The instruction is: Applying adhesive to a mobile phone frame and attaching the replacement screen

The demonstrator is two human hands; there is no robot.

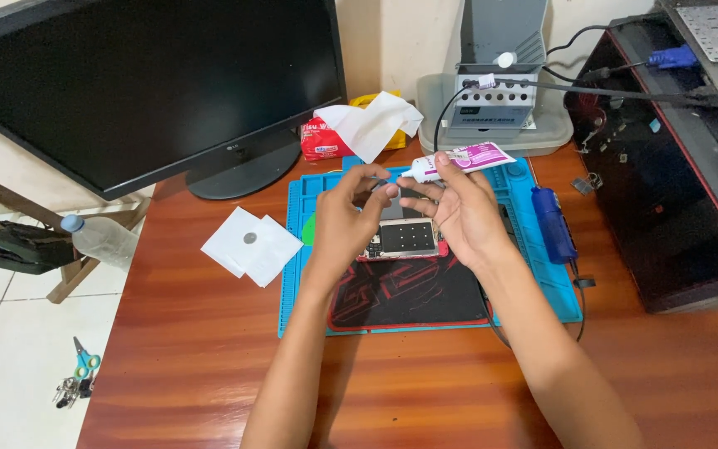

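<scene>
Above the blue mat (309, 208) at the counter's back edge, a glue tube (467, 158) is clamped in the right hand (459, 212), its nozzle pinched by the left hand (351, 212); glue could be spilled onto the opened phone (405, 239) below if squeezed.

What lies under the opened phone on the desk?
The opened phone rests on a black-and-red pad, which lies on a blue mat. Both hands, left and right, cover the phone's upper part, so whatever lies beneath there is hidden.
</scene>
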